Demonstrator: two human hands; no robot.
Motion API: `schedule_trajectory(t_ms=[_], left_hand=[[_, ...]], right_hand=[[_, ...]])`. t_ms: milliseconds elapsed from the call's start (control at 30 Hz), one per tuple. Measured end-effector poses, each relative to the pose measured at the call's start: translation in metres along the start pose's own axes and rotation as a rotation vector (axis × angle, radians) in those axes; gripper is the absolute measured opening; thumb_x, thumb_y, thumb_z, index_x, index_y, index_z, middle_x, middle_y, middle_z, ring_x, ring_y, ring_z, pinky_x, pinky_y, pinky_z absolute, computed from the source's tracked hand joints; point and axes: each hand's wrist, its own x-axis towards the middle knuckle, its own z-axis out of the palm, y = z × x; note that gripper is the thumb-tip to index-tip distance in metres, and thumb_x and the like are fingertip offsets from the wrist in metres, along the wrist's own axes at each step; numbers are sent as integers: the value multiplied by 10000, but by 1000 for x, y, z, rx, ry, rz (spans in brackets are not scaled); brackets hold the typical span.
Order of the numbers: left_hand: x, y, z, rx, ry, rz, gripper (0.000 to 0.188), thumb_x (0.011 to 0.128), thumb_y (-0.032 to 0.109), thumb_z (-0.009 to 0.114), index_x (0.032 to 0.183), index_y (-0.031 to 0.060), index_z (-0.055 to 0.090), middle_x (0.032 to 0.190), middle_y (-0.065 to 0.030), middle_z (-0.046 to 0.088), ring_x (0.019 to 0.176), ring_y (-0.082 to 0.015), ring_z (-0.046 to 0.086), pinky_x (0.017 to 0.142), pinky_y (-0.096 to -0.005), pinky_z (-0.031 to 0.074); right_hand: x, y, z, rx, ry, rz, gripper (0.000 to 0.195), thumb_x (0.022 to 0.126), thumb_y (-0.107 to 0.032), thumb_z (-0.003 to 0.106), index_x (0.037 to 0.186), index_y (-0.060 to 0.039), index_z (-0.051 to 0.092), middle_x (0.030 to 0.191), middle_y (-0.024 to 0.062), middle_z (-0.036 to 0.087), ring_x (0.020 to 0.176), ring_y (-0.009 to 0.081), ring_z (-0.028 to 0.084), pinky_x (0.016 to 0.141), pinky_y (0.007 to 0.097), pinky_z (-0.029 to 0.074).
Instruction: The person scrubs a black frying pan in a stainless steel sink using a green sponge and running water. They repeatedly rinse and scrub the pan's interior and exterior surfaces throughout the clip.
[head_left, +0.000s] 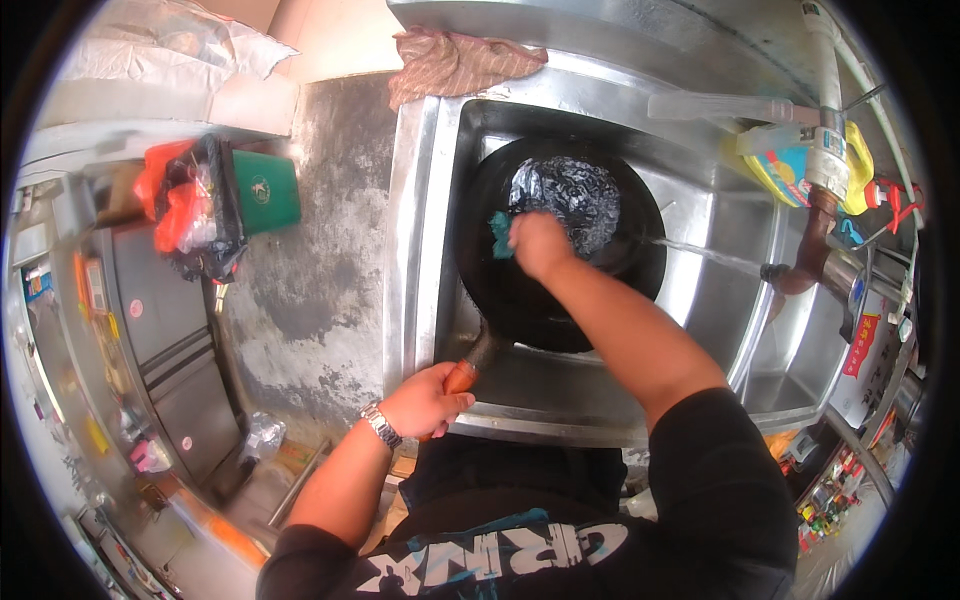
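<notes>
A black wok (555, 315) lies in a stainless steel sink (697, 292), with rippling water (592, 195) in its bowl. My left hand (431, 397), below the wok at the sink's near left corner, grips its orange-brown handle (459, 377). Inside the wok, my right hand (541, 241) is closed on a teal scrubber (501, 235), against the wok's left inner side. From a faucet (795, 277) on the right, a thin stream of water (697, 249) runs into the wok. My right fingertips are partly hidden and blurred.
A brown striped cloth (461, 64) hangs over the sink's far left corner. A yellow detergent jug (780, 165) stands behind the pipe on the right. Left of the sink, a green bin (266, 191) holds black and red plastic bags. A second basin (795, 360) adjoins on the right.
</notes>
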Motion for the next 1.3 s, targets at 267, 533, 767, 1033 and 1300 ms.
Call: schedule_trajectory(t_ms=[267,533,767,1033,1300], left_hand=[[1,-3,-1,-22,-7,8,272,948,136,646,1154,40,497,672,1,525,485,-105,529,442,-246,436],[0,-1,0,19,10,2,290,944,132,654,1169,36,498,676,0,524,488,-103,529,443,-249,435],[0,0,-1,14,20,-7,284,939,129,661,1154,37,499,677,-1,531,491,-102,535,448,-250,438],[1,-2,0,22,26,17,248,933,125,665,1102,39,505,671,0,536,485,-101,541,446,-251,441],[2,-7,2,-3,51,23,271,926,111,674,1136,35,519,674,1,543,487,-95,543,442,-243,443]], right_hand=[[-21,-12,12,-220,-113,-243,96,792,-90,661,840,-71,742,890,185,717,869,363,698,823,427,566],[-23,6,17,-236,-49,-101,75,772,-58,674,791,-85,741,896,185,718,873,366,693,800,436,563],[-27,9,14,-154,-97,-36,52,763,-78,679,776,-81,729,850,180,715,857,368,693,812,423,562],[-34,11,10,-161,-149,-5,54,734,-55,695,769,-81,726,832,179,711,849,366,695,802,430,555],[-42,27,3,-43,-31,19,57,743,-41,678,732,-87,710,828,158,715,811,354,693,762,402,559]])
